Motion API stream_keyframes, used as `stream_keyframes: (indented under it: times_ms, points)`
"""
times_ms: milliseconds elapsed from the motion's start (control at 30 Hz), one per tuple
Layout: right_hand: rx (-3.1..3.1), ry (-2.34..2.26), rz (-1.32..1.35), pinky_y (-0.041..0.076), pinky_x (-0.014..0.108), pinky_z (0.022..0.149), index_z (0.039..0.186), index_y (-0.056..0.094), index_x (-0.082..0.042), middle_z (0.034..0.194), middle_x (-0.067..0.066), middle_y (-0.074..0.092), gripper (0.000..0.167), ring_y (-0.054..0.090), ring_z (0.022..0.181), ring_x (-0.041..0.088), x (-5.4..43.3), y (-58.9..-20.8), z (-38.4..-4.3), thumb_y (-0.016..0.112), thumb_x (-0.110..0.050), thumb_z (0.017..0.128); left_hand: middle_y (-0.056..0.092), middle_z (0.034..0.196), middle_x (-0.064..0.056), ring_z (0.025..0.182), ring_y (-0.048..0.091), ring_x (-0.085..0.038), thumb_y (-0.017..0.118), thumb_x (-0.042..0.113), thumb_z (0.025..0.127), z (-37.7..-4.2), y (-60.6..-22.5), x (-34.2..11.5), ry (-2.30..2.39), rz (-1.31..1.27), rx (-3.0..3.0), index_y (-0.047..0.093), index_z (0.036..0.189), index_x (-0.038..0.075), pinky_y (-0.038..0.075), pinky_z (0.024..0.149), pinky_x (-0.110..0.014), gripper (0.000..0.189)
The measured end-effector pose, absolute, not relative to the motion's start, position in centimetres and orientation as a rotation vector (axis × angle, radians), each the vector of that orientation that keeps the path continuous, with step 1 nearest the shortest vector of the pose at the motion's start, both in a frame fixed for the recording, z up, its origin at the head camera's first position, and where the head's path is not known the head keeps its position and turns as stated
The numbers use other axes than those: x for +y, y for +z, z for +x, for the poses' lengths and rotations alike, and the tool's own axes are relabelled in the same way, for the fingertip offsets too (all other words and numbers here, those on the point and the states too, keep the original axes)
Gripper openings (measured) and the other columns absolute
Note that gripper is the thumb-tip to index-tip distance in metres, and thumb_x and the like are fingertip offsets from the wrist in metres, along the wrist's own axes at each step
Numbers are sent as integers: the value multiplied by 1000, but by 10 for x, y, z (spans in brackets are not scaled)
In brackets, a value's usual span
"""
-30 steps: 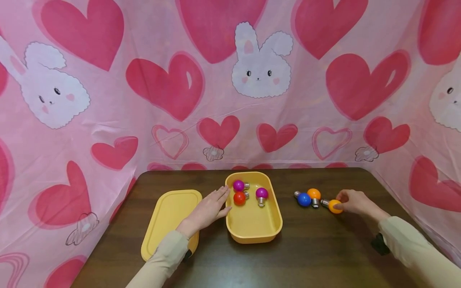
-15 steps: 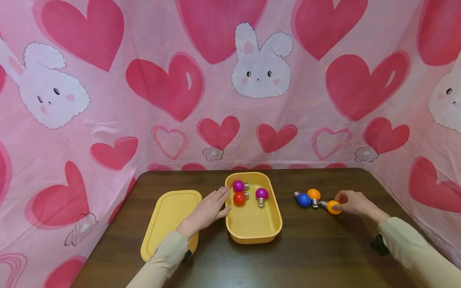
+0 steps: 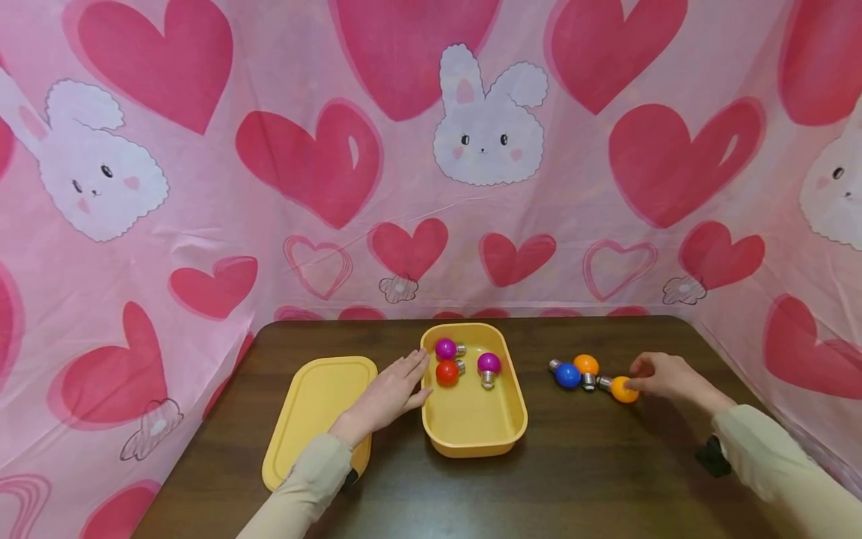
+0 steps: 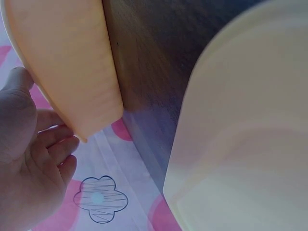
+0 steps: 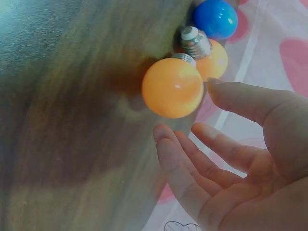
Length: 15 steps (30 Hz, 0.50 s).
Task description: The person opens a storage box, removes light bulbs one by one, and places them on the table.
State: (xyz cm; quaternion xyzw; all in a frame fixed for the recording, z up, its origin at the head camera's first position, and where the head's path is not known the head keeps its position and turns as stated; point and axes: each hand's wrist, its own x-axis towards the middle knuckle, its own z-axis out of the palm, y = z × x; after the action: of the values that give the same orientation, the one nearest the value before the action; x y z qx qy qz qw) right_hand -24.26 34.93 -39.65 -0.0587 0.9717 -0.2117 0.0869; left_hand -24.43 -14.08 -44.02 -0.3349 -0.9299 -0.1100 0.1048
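Note:
My left hand (image 3: 390, 390) rests against the left rim of a yellow plastic container (image 3: 474, 446), its fingers fairly straight. Inside lie two purple light bulbs (image 3: 489, 364) and a red light bulb (image 3: 447, 373). At the right, my right hand (image 3: 668, 379) is beside an orange light bulb (image 3: 624, 389) on the table. In the right wrist view, the thumb is close to that orange bulb (image 5: 172, 89), while the fingers are spread below and apart from it. A second orange bulb (image 3: 587, 364) and a blue bulb (image 3: 568, 376) lie just to its left.
A flat yellow lid (image 3: 316, 408) lies on the dark wooden table (image 3: 572, 479), left of the container and partly under the left forearm. A pink cloth (image 3: 404, 187) with hearts and rabbits hangs behind and around the table.
The nearer orange bulb has shifted slightly left, closer to the other two. My right hand has loosened from it and drawn back a little. The left hand has stayed put.

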Motion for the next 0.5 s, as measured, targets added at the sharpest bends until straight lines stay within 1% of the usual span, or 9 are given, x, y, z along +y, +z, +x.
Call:
stream_keyframes:
  times_ms: [200, 400, 500]
  points:
    - [2936, -609, -210, 58, 42, 74, 106, 61, 5, 95, 16, 68, 44, 59, 80, 22, 346, -383, -241, 73, -33, 87, 48, 151, -19, 141, 47, -34, 63, 32, 95, -244, -440, -142, -335, -972, -2753, 48, 144, -3, 41, 115, -49, 61]
    - [3005, -576, -290, 59, 47, 76, 106, 62, 6, 96, 19, 69, 44, 62, 82, 26, 338, -372, -243, 74, -31, 86, 48, 151, -19, 141, 47, -33, 63, 31, 96, -246, -442, -141, -341, -971, -2754, 48, 144, -2, 40, 116, -48, 61]
    - [3013, -585, -318, 59, 49, 79, 107, 63, 6, 98, 19, 70, 45, 63, 84, 27, 329, -368, -246, 74, -32, 87, 48, 151, -19, 141, 47, -34, 63, 31, 95, -246, -441, -141, -349, -968, -2752, 49, 144, -2, 40, 116, -49, 61]
